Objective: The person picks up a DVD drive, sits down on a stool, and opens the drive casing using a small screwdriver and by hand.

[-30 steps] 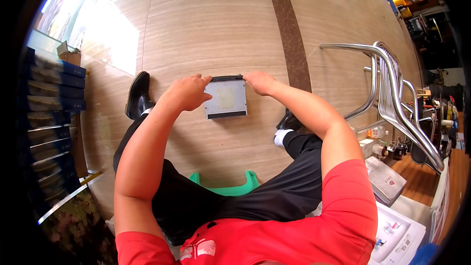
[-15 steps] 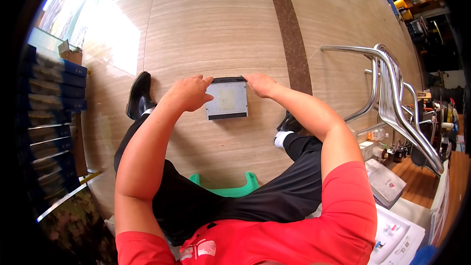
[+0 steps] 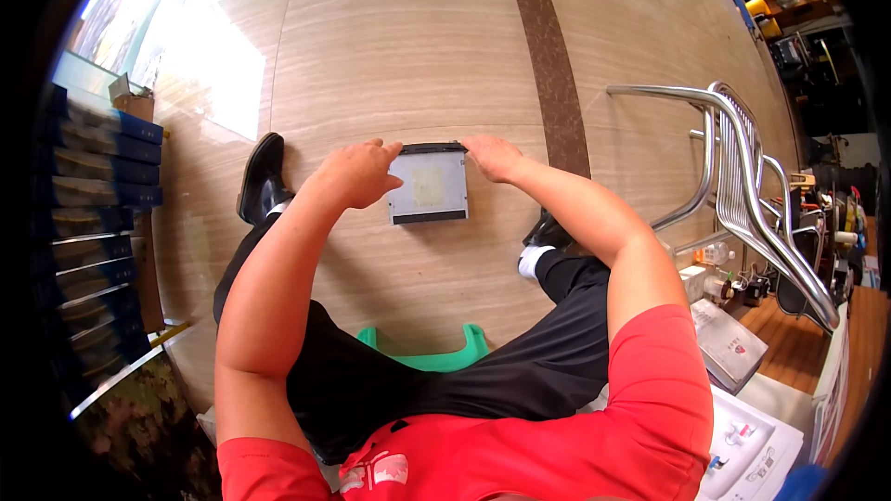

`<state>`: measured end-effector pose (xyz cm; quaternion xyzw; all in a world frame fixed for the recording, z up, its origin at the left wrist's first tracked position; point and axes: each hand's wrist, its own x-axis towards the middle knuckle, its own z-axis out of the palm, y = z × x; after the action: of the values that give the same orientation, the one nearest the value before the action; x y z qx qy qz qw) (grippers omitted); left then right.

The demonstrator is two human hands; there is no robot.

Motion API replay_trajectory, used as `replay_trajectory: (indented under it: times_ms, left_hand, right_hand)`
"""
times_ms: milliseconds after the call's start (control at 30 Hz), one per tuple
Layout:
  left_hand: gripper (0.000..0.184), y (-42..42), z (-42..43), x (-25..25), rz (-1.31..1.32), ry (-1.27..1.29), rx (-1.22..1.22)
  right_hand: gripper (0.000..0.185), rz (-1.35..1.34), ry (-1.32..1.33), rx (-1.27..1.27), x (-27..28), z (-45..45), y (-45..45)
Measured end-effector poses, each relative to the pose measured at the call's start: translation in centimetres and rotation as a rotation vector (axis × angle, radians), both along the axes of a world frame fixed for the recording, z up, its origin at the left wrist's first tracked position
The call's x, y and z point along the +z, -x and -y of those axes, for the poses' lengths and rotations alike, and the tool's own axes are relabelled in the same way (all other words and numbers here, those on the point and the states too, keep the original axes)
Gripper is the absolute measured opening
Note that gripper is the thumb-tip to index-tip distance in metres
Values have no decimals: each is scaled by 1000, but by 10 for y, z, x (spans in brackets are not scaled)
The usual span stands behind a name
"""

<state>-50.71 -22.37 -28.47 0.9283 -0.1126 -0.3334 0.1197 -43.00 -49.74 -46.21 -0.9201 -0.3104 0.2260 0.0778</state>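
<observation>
Between my two hands is a flat, silver metal box [image 3: 428, 183] with a black strip along its far and near edges; it looks like a disc drive. My left hand [image 3: 360, 174] holds its far left corner, fingers at the far edge and thumb along the left side. At the far right corner, the fingers of my right hand [image 3: 495, 159] are pressed to the box, partly hidden from view. A shadow falls on the floor just beside the box's near edge, and I cannot tell whether it rests there.
A green plastic stool [image 3: 432, 359] shows between my legs. My black shoes [image 3: 264, 181] stand on the tiled floor [image 3: 408, 46]. Blue boxes [image 3: 102, 153] are stacked at left; a metal-tube chair [image 3: 733, 167] and a white tray [image 3: 756, 445] are at right.
The metal box and both hands have shifted very slightly away from me. My hold looks the same.
</observation>
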Motion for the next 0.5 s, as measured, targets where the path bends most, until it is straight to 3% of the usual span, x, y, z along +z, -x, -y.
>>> replay_trajectory:
  times_ms: [400, 500]
  left_hand:
    - [48, 3, -5, -16, 124, 33, -33]
    - [58, 0, -1, -5, 20, -9, -24]
  right_hand:
    - [25, 9, -41, 9, 8, -4, 6]
    - [25, -12, 28, 7, 6, -4, 2]
